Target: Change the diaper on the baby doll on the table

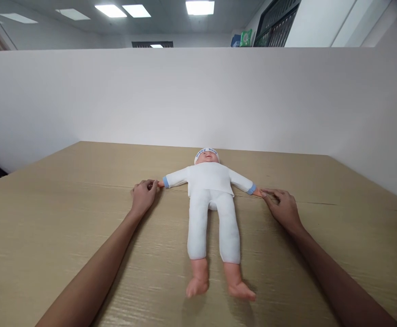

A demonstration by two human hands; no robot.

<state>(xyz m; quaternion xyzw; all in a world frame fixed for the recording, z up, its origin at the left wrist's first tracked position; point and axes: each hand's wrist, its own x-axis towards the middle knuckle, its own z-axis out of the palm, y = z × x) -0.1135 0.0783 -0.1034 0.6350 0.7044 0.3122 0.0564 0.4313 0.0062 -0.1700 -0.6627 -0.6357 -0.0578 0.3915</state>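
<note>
"So, which step are you on?"

"Holding the baby doll (210, 178) face-up on the table (65, 218), its sleeved arms (177, 177) spread; my left hand (144, 196) and right hand (284, 210) each pinch one end."

"And shifting them?"

"Calls for light, even fingers, I'd judge."

Both arms reach forward and spread apart, the left hand (144, 196) and right hand (283, 208) with fingertips pinched.

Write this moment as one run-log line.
doll: face-up on table | left hand: holding one doll hand | right hand: holding the other
</note>
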